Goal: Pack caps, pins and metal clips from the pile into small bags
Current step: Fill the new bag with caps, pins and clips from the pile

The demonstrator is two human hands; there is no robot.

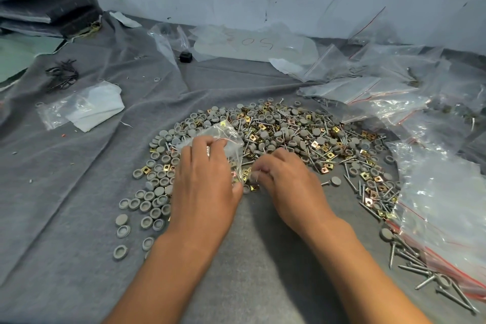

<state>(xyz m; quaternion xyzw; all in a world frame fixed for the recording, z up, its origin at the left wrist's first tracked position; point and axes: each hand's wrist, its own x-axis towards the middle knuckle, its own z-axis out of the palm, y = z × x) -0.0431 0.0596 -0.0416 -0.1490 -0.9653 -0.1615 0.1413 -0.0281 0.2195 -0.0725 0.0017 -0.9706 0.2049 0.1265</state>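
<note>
A wide pile (284, 134) of grey round caps, thin metal pins and gold square clips lies on the grey cloth. My left hand (205, 179) grips a small clear bag (223, 137) that holds a few parts, over the pile's near left side. My right hand (284, 179) is beside it, fingers curled, pinching small parts at the bag's lower edge; I cannot tell which parts. Loose grey caps (147, 208) spread out to the left of my left wrist. Loose pins (415, 263) lie at the right.
Several clear zip bags (381, 87) with red strips are heaped at the right and back. A larger bag (441, 218) lies at the near right. A bag with white paper (89, 108) and black ties (61, 73) lie left. A wall stands behind.
</note>
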